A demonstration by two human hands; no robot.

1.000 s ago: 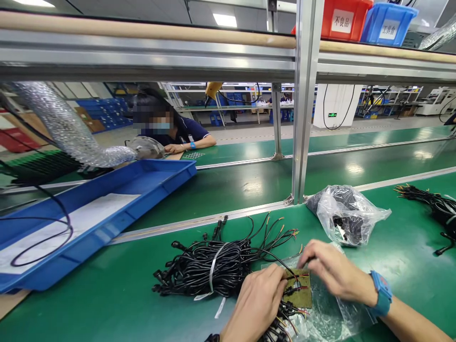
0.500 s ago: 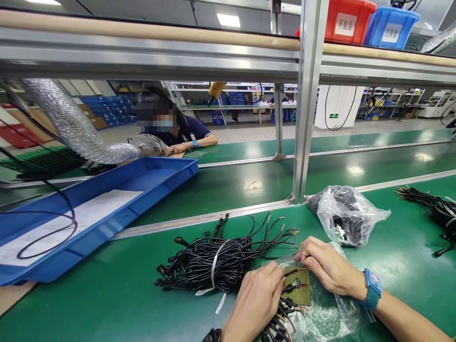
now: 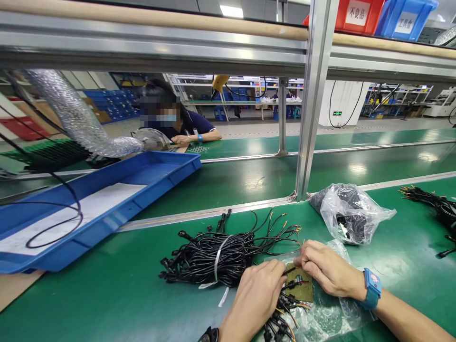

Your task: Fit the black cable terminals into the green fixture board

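Observation:
A small greenish-brown circuit board (image 3: 304, 289) lies on a clear plastic bag (image 3: 326, 316) on the green bench. My left hand (image 3: 258, 297) is curled at the board's left edge, fingers pinched on a thin black wire (image 3: 289, 271). My right hand (image 3: 326, 270), with a blue wristband, is closed over the board's upper right edge and presses on it. Short black leads with red and yellow ends (image 3: 281, 318) cluster below the board. A tied bundle of black cables (image 3: 217, 256) lies just left of my hands.
A blue tray (image 3: 156, 183) with white paper sits at left, a black cable looped in it. A plastic bag of black parts (image 3: 347, 213) lies behind my right hand. More black cables (image 3: 436, 206) lie at far right. Across the conveyor a person works beside a silver duct.
The view has shifted slightly. My right hand has slid a little down over the board's top edge; my left hand stays pinched on the wire at the board's left.

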